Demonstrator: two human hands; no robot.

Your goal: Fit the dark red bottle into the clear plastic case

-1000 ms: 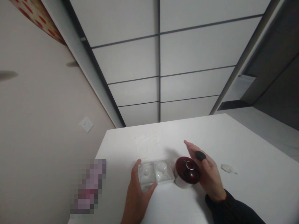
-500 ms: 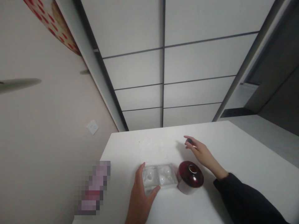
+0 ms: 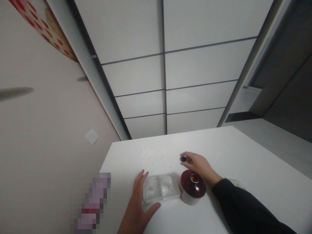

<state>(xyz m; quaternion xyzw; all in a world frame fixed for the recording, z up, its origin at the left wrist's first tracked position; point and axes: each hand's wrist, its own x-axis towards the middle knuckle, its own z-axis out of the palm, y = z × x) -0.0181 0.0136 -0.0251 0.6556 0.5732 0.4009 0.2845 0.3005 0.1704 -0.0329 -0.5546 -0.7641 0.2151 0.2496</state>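
Note:
A clear two-compartment plastic container [image 3: 161,188] rests on the white table [image 3: 156,224], with shiny clear bumps inside it. My left hand [image 3: 137,198] is spread around its left end, fingers at the back corner and thumb in front; whether it touches cannot be told. Against the container's right side stands a pale round pot with a glossy dark red lid [image 3: 192,184], which has a ring-shaped knob. Just behind this lid my right hand [image 3: 195,161] pinches a small round black object [image 3: 183,159] between thumb and fingers, above the table.
Faint whitish marks or a thin clear sheet [image 3: 156,154] show on the table behind the container. Something pale and crumpled [image 3: 235,182] lies beyond my right sleeve. A blurred-out pinkish item [image 3: 91,201] is at the left edge. A panelled white sliding door [image 3: 146,125] stands behind.
My right hand has come left and nearer, from the far right to just behind the lidded pot, still pinching the black object. My left thumb has drawn slightly away from the container's front.

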